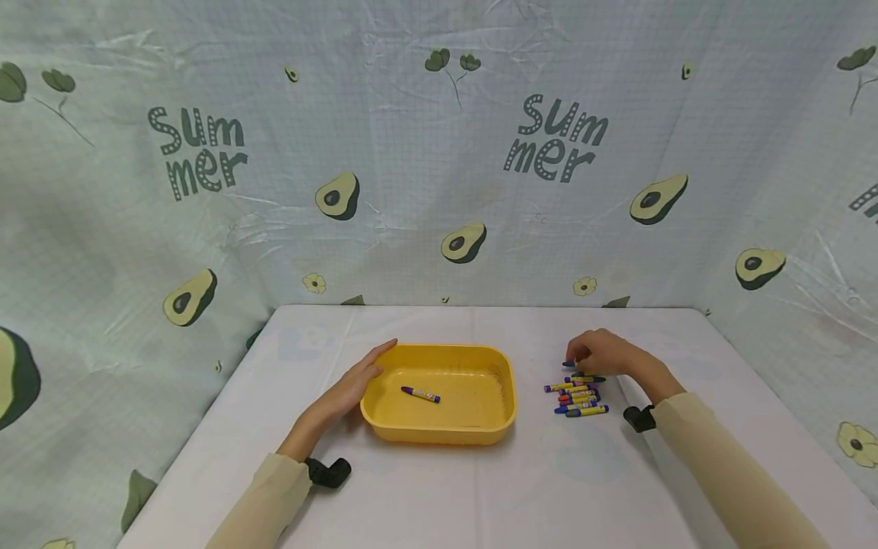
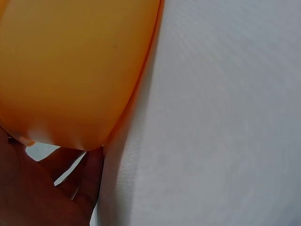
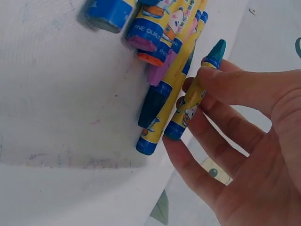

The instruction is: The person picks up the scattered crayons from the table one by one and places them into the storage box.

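My right hand (image 1: 604,352) pinches a teal-tipped oil pastel (image 3: 193,96) between thumb and fingers. Its wrapper is yellow with blue ends, and the right wrist view shows it tilted, tip upward. Right beside those fingers lies a pile of similar pastels (image 1: 579,393) with blue, red and other tips. My left hand (image 1: 353,389) holds the left side of a yellow plastic tray (image 1: 439,436), thumb at the rim. In the left wrist view its fingers (image 2: 94,174) are against the tray's outer wall. One dark-tipped pastel (image 1: 421,394) lies inside the tray.
A white-covered table (image 1: 521,488) carries the tray and pastels, with the pile to the tray's right. Behind and beside it hangs a pale curtain (image 1: 411,114) printed with avocados and lettering. Black wrist cameras (image 1: 331,473) sit at both cuffs.
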Demonstrator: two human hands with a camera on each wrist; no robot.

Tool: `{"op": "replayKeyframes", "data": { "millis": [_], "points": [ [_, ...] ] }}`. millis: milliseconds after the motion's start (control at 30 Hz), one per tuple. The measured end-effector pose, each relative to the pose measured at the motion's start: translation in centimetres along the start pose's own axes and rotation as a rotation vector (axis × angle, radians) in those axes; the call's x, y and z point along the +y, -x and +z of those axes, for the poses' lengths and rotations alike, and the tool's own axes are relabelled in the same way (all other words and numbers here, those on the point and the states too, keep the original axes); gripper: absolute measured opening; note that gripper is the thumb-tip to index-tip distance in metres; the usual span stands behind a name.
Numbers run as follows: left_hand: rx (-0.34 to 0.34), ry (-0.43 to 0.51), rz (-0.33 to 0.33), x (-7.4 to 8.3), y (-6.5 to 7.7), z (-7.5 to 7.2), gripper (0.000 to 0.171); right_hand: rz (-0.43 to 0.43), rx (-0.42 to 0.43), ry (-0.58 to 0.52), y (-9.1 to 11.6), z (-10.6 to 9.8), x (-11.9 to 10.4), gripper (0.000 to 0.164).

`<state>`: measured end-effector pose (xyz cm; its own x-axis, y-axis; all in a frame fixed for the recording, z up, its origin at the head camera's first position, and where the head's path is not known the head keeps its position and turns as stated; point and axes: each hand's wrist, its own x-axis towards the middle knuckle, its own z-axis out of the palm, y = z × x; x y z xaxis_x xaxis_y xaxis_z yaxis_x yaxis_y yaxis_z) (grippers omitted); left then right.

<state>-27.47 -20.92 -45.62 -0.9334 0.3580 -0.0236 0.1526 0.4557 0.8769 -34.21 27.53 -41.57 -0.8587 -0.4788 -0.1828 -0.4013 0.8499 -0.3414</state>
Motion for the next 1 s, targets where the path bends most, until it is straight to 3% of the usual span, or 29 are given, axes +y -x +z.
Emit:
{"op": "replayKeyframes", "data": {
  "millis": [433,1000],
  "points": [
    [-0.004,0.019,-0.012,-0.2,0.0,0.0,0.057,-0.029,0.023,0.008,-0.2,-0.5,0.0,0.013],
    [0.002,0.006,-0.001,0.0,0.0,0.0,0.057,-0.061,0.028,-0.079,-0.5,-1.6,-3.0,0.02]
  ]
}}
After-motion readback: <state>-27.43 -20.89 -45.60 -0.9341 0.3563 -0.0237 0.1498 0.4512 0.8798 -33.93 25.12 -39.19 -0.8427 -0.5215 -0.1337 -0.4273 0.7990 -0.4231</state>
